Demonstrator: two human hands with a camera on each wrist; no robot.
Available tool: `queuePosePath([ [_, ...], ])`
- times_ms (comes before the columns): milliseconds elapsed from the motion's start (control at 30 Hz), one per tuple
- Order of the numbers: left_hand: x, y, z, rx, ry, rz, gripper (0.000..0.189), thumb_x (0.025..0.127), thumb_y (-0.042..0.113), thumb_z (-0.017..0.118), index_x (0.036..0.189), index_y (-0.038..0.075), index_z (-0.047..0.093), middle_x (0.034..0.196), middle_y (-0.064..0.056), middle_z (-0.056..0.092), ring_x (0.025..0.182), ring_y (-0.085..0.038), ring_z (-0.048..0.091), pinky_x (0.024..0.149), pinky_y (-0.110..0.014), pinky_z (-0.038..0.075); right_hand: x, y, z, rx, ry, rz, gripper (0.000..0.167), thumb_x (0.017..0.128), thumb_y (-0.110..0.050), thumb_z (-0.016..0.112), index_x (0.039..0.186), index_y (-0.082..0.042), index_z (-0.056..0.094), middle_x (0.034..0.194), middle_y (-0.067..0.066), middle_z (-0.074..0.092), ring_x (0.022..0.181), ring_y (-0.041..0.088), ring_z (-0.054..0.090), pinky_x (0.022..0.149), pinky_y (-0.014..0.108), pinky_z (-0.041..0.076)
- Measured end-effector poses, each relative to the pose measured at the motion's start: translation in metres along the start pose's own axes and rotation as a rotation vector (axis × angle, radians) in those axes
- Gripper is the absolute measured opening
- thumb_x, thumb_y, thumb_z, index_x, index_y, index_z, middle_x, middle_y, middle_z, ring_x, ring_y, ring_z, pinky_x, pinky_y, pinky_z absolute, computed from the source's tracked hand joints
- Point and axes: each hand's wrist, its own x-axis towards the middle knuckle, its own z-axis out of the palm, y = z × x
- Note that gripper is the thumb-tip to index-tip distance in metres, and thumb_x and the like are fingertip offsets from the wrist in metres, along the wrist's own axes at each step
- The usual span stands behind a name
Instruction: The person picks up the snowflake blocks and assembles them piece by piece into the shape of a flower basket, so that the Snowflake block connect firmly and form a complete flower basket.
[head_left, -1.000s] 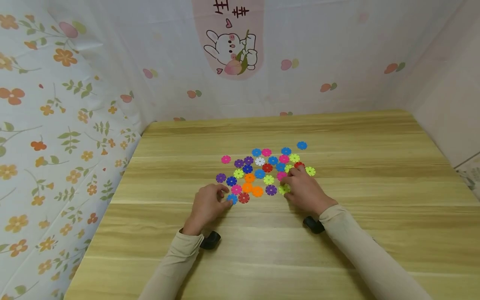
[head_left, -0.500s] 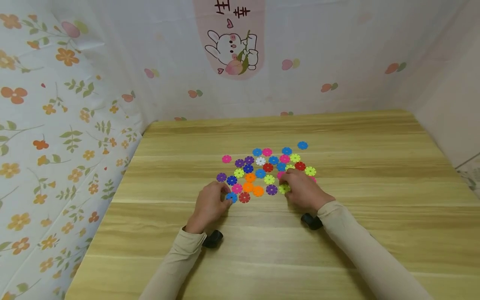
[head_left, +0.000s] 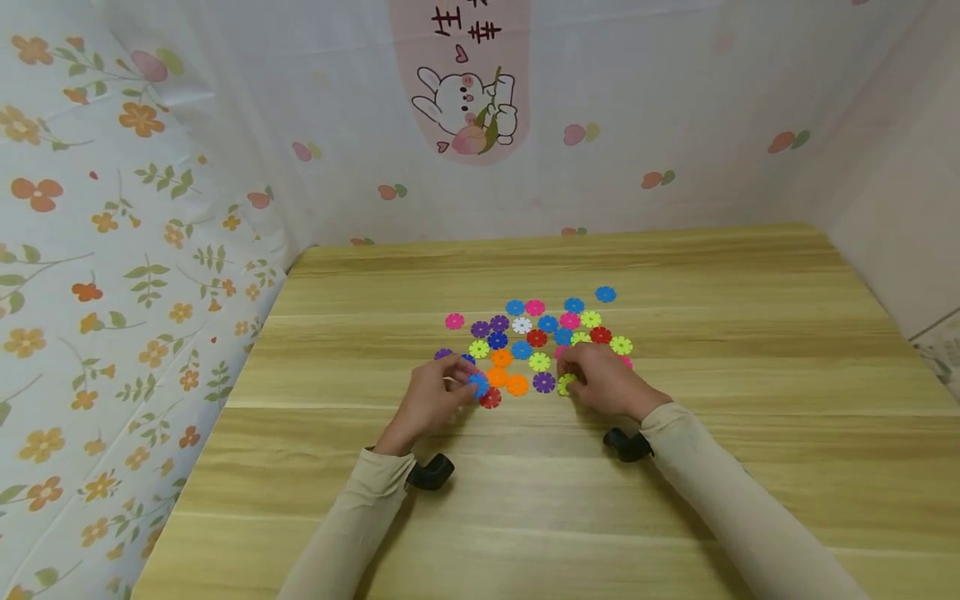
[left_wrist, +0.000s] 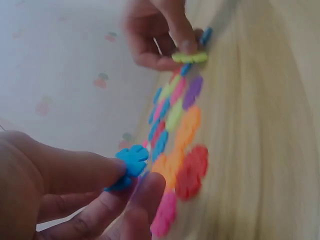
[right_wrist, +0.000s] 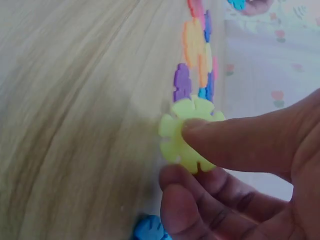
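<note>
In the head view my left hand pinches a blue snowflake disc at the near left edge of a spread of flat notched discs. The left wrist view has this blue disc raised between thumb and fingers. On the other side, my right hand holds a yellow-green snowflake disc. Its thumb lies across the face of the yellow-green disc in the right wrist view, with fingers behind. Close to the left hand lie a red disc and an orange disc.
Several more discs, including a white one and a purple one, lie on the wooden table. One blue disc sits apart at the far right. A patterned cloth hangs behind the table.
My left hand has lifted the blue disc off the table and shifted slightly right with it. The right hand has drawn back slightly from the red disc and now holds the yellow-green one tilted.
</note>
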Motion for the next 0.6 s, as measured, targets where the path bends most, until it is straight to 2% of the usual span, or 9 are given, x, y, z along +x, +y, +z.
queuePosePath([
  [167, 0.009, 0.008, 0.008, -0.181, -0.042, 0.011, 0.017, 0.086, 0.01, 0.067, 0.102, 0.004, 0.064, 0.09, -0.01, 0.061, 0.077, -0.023, 0.066, 0.069, -0.036, 0.054, 0.0, -0.002, 0.001, 0.113, 0.041, 0.001, 0.01, 0.085, 0.001, 0.063, 0.086, -0.009, 0.062, 0.077, -0.002, 0.058, 0.068, 0.014, 0.051, 0.063, 0.029, 0.046],
  [333, 0.016, 0.017, 0.014, -0.345, -0.085, 0.045, 0.024, 0.088, 0.007, 0.065, 0.108, -0.004, 0.059, 0.097, -0.018, 0.061, 0.082, -0.035, 0.066, 0.073, -0.046, 0.052, 0.001, -0.009, 0.001, 0.389, 0.085, 0.032, 0.005, 0.092, -0.002, 0.055, 0.097, -0.002, 0.056, 0.078, 0.011, 0.06, 0.064, 0.023, 0.059, 0.055, 0.031, 0.05],
  [400, 0.017, 0.023, 0.015, -0.373, -0.104, 0.06, 0.025, 0.089, 0.005, 0.062, 0.11, -0.007, 0.057, 0.099, -0.022, 0.061, 0.085, -0.039, 0.065, 0.074, -0.05, 0.051, 0.001, -0.013, -0.001, 0.523, 0.099, 0.06, 0.006, 0.095, -0.003, 0.051, 0.1, 0.0, 0.052, 0.076, 0.018, 0.06, 0.062, 0.031, 0.059, 0.049, 0.033, 0.049],
  [467, 0.015, 0.032, 0.016, -0.366, -0.113, 0.075, 0.026, 0.089, 0.003, 0.061, 0.112, -0.009, 0.055, 0.098, -0.024, 0.062, 0.087, -0.04, 0.064, 0.074, -0.053, 0.05, 0.001, -0.018, -0.003, 0.612, 0.115, 0.085, 0.007, 0.097, -0.005, 0.048, 0.101, 0.0, 0.049, 0.075, 0.021, 0.06, 0.063, 0.037, 0.059, 0.047, 0.033, 0.047],
  [600, 0.01, 0.051, 0.015, -0.34, -0.118, 0.101, 0.025, 0.09, 0.001, 0.058, 0.112, -0.011, 0.054, 0.098, -0.026, 0.062, 0.089, -0.041, 0.063, 0.074, -0.057, 0.047, 0.001, -0.025, -0.007, 0.687, 0.148, 0.116, 0.013, 0.098, -0.007, 0.046, 0.108, 0.001, 0.048, 0.076, 0.022, 0.062, 0.063, 0.039, 0.056, 0.046, 0.035, 0.045],
])
